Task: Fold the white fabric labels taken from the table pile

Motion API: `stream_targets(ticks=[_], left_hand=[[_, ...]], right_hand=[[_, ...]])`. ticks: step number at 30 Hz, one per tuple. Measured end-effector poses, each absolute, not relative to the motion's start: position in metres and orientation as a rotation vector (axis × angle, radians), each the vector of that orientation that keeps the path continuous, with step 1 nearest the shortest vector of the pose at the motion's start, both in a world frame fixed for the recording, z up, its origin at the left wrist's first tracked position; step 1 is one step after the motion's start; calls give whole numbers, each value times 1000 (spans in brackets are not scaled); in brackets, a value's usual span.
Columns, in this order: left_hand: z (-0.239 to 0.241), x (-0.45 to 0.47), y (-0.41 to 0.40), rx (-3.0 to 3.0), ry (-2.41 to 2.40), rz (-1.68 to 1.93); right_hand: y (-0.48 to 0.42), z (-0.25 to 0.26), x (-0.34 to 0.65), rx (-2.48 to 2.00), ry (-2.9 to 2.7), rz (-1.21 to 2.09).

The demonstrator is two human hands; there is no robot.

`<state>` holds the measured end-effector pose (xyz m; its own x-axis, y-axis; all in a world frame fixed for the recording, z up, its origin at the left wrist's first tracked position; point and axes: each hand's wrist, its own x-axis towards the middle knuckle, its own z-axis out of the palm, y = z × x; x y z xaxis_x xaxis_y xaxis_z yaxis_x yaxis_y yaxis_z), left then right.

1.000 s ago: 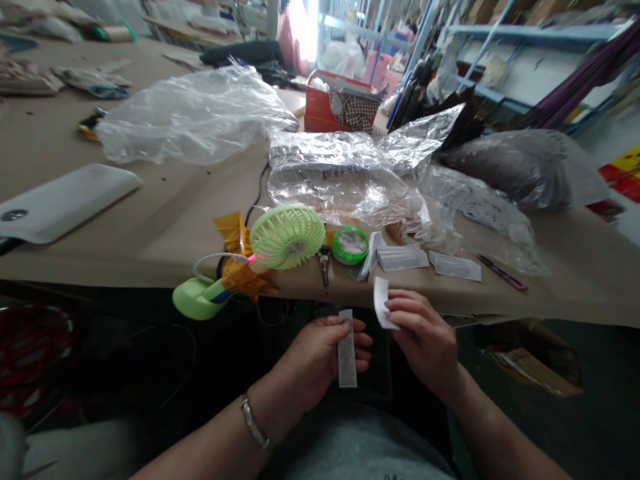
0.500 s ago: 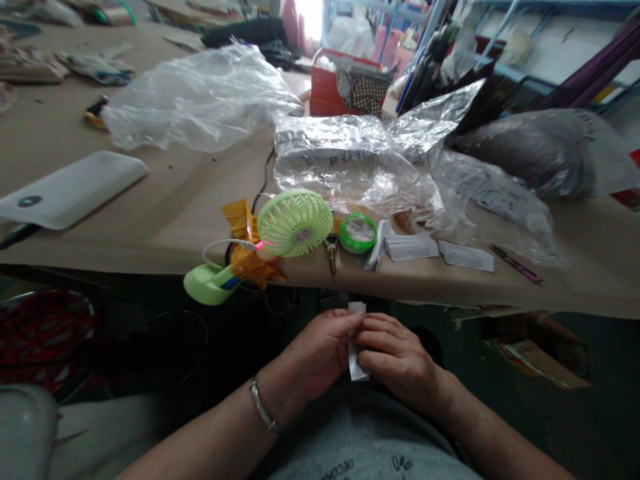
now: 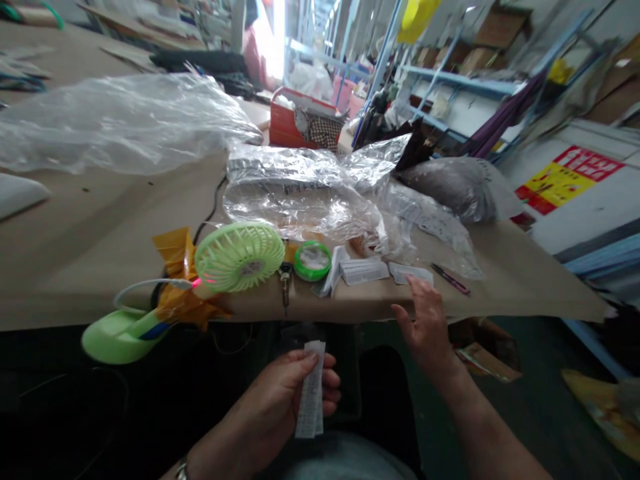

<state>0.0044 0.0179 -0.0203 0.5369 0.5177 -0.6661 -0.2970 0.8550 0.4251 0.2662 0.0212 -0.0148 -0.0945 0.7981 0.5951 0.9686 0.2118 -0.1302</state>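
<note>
At the left, a pale-green plastic fan with a round slatted cage (image 3: 240, 259) leans at the table edge, glossy crumpled orange tape (image 3: 173, 303) wrapped about its stem. Next, below the edge, the person's left hand (image 3: 280, 393) pinches narrow white printed paper strips (image 3: 311, 393) between thumb and fingers, slightly fanned, smooth and thin. Above them lie a slim dark tool with a metal shaft (image 3: 285, 280) and a round bright-green plastic tub (image 3: 313, 274); behind stretches a shiny, wrinkled clear plastic bag (image 3: 300, 190). Farther right, a flat white printed paper stack (image 3: 364, 271) sits beside a rectangular white printed paper slip (image 3: 404, 272). The right hand (image 3: 427, 330), fingers loosely spread, overlaps that slip's near edge; whether they touch cannot be told. The step in hand appears to be gathering slips; such limp, flat paper would call for a fingertip pinch at its edge. Rightmost lies a thin pink-and-black pen-like tool (image 3: 451, 279).
</note>
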Motion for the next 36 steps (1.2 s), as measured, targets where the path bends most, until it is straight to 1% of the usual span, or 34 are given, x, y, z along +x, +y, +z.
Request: stream_targets(ticks=[2, 5, 11, 15, 19, 22, 26, 30, 36], left_hand=[[-22, 5, 17, 270, 890, 475], [-25, 6, 16, 272, 911, 468], [-25, 3, 17, 287, 908, 484], [-20, 2, 20, 301, 888, 489], [-14, 2, 22, 299, 844, 494], [-10, 3, 23, 262, 787, 538], [-11, 1, 24, 226, 734, 681], [-14, -4, 24, 189, 769, 718], [-15, -5, 23, 171, 720, 745]], right_hand=[[26, -22, 284, -1821, -1945, -524], [24, -33, 294, -1917, -2025, -550], [16, -33, 305, -1689, -1984, -482], [16, -22, 302, -1584, -1851, -304], [7, -10, 250, -1320, -1710, -4], [-3, -7, 196, -1030, -1944, 246], [-6, -17, 153, -818, -2205, 212], [-4, -25, 149, -804, -2291, 192], [-3, -19, 149, -847, -2310, 164]])
